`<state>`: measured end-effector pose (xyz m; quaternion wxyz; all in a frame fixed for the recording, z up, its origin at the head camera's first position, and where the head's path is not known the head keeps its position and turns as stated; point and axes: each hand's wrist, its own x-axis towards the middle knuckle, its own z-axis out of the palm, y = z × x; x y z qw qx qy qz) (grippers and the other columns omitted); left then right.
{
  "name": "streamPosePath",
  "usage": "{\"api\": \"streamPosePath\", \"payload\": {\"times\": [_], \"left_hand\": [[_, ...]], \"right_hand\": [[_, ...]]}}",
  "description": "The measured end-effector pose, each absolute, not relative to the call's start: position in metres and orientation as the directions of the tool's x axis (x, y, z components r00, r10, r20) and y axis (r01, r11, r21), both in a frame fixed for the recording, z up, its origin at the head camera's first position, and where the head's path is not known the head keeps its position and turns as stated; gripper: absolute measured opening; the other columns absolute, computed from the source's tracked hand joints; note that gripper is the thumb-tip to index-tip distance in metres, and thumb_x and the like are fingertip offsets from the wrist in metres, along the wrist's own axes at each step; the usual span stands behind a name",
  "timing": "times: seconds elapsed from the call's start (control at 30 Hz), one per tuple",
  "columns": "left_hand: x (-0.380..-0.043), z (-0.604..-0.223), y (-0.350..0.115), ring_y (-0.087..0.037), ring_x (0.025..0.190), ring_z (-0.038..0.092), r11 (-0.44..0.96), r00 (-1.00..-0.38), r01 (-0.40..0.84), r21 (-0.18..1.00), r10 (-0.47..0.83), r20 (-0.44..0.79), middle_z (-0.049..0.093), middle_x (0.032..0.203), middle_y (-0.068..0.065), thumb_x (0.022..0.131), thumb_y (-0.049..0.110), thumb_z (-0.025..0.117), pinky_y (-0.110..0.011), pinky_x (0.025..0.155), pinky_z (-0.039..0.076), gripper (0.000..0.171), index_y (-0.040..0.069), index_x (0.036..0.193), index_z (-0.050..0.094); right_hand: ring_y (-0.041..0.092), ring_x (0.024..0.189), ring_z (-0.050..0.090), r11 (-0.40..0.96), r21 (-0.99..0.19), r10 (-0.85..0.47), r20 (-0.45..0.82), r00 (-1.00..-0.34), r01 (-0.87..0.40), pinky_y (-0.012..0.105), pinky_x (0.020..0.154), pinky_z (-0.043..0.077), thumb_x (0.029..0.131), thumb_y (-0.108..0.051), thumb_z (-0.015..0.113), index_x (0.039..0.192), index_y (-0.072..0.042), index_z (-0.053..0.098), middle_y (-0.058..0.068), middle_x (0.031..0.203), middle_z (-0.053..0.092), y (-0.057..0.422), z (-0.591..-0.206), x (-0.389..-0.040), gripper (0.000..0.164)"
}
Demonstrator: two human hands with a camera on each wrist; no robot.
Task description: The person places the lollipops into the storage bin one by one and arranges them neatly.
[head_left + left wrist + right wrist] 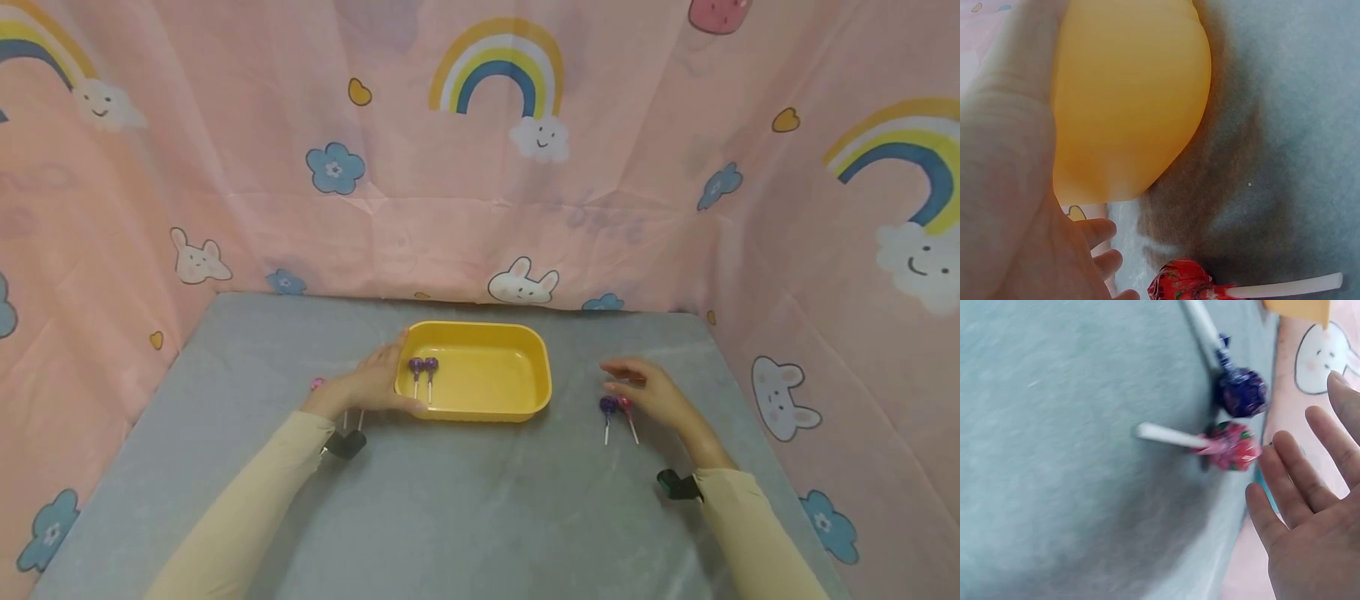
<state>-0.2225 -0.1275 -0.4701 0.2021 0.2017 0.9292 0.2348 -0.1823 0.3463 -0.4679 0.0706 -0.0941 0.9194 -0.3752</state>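
My left hand (375,383) holds the left end of a yellow plastic box (480,414), its thumb at the front rim and fingers along the far left corner. Inside the box, on its left side, lie two purple-wrapped lollipops (431,365) with white sticks. To the right of the box, my right hand (651,393) hovers with fingers spread and holds nothing. Just below its fingers, a dark purple lollipop (608,405) and a pink-red lollipop (1235,447) lie side by side on the table, sticks pointing toward me.
Beside my left forearm lie more lollipops, partly hidden: a pink head (318,383) shows, and a red lollipop (1179,281) appears in the left wrist view. A grey cloth covers the table (480,508). Pink patterned curtains (420,233) stand behind and at both sides.
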Motion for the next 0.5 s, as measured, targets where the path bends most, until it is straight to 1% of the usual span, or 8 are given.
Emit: {"api": "streamPosePath", "payload": {"times": [0.1, 0.13, 0.17, 0.23, 0.3, 0.37, 0.43, 0.5], "left_hand": [[-0.222, -0.471, -0.128, -0.045, 0.153, 0.011, 0.808, -0.837, 0.285, 0.515, 0.472, -0.278, 0.008, 0.167, -0.021, 0.069, 0.072, 0.075, -0.06, 0.124, 0.013, 0.142, 0.012, 0.157, -0.019], [-0.222, -0.471, -0.128, -0.045, 0.153, 0.011, 0.808, -0.836, 0.285, 0.516, 0.473, -0.279, 0.007, 0.167, -0.021, 0.069, 0.071, 0.075, -0.06, 0.124, 0.012, 0.142, 0.012, 0.157, -0.019], [-0.222, -0.47, -0.128, -0.045, 0.153, 0.01, 0.808, -0.835, 0.284, 0.516, 0.473, -0.281, 0.007, 0.166, -0.021, 0.069, 0.071, 0.075, -0.06, 0.124, 0.011, 0.142, 0.012, 0.157, -0.019], [-0.222, -0.47, -0.127, -0.046, 0.153, 0.011, 0.809, -0.834, 0.284, 0.515, 0.473, -0.283, 0.007, 0.166, -0.022, 0.069, 0.072, 0.075, -0.06, 0.124, 0.011, 0.142, 0.012, 0.157, -0.02], [-0.221, -0.469, -0.127, -0.046, 0.153, 0.011, 0.808, -0.835, 0.28, 0.518, 0.471, -0.285, 0.008, 0.166, -0.022, 0.068, 0.072, 0.075, -0.061, 0.124, 0.012, 0.143, 0.012, 0.157, -0.019], [-0.221, -0.469, -0.127, -0.046, 0.153, 0.011, 0.809, -0.837, 0.276, 0.519, 0.468, -0.285, 0.008, 0.166, -0.022, 0.068, 0.072, 0.076, -0.06, 0.124, 0.012, 0.143, 0.012, 0.157, -0.019], [-0.221, -0.468, -0.127, -0.045, 0.153, 0.01, 0.811, -0.838, 0.272, 0.519, 0.464, -0.286, 0.008, 0.166, -0.022, 0.068, 0.071, 0.076, -0.06, 0.124, 0.012, 0.142, 0.013, 0.157, -0.019], [-0.221, -0.468, -0.126, -0.045, 0.153, 0.01, 0.813, -0.839, 0.271, 0.516, 0.462, -0.287, 0.008, 0.166, -0.022, 0.069, 0.071, 0.076, -0.06, 0.125, 0.011, 0.142, 0.012, 0.157, -0.019]], "right_hand": [[0.042, 0.127, 0.056, 0.701, -0.704, -0.228, -0.078, -0.97, -0.109, 0.058, 0.107, 0.044, 0.098, -0.032, 0.062, 0.137, -0.004, 0.057, 0.021, 0.138, 0.059, 0.352, -0.474, -0.18, 0.048], [0.041, 0.126, 0.057, 0.702, -0.705, -0.231, -0.084, -0.969, -0.106, 0.055, 0.106, 0.046, 0.098, -0.032, 0.062, 0.137, -0.004, 0.057, 0.021, 0.138, 0.059, 0.354, -0.477, -0.179, 0.049], [0.041, 0.127, 0.057, 0.703, -0.704, -0.233, -0.09, -0.968, -0.104, 0.049, 0.105, 0.049, 0.097, -0.033, 0.063, 0.137, -0.005, 0.057, 0.02, 0.139, 0.059, 0.356, -0.479, -0.178, 0.049], [0.039, 0.128, 0.057, 0.7, -0.706, -0.243, -0.093, -0.966, -0.108, 0.033, 0.103, 0.051, 0.097, -0.032, 0.064, 0.137, -0.006, 0.057, 0.019, 0.14, 0.059, 0.359, -0.482, -0.177, 0.049], [0.037, 0.128, 0.056, 0.694, -0.712, -0.246, -0.094, -0.965, -0.108, 0.018, 0.098, 0.048, 0.096, -0.032, 0.065, 0.136, -0.006, 0.059, 0.018, 0.141, 0.058, 0.361, -0.485, -0.175, 0.049], [0.036, 0.129, 0.054, 0.685, -0.721, -0.247, -0.095, -0.964, -0.105, 0.009, 0.094, 0.042, 0.095, -0.032, 0.066, 0.135, -0.007, 0.06, 0.017, 0.142, 0.057, 0.362, -0.487, -0.174, 0.047], [0.035, 0.129, 0.053, 0.683, -0.723, -0.245, -0.097, -0.965, -0.101, 0.01, 0.095, 0.041, 0.094, -0.033, 0.067, 0.134, -0.008, 0.061, 0.017, 0.142, 0.056, 0.363, -0.489, -0.173, 0.047], [0.034, 0.13, 0.052, 0.682, -0.724, -0.244, -0.098, -0.965, -0.099, 0.019, 0.101, 0.043, 0.094, -0.033, 0.067, 0.132, -0.009, 0.062, 0.016, 0.141, 0.056, 0.364, -0.491, -0.173, 0.045]]}}
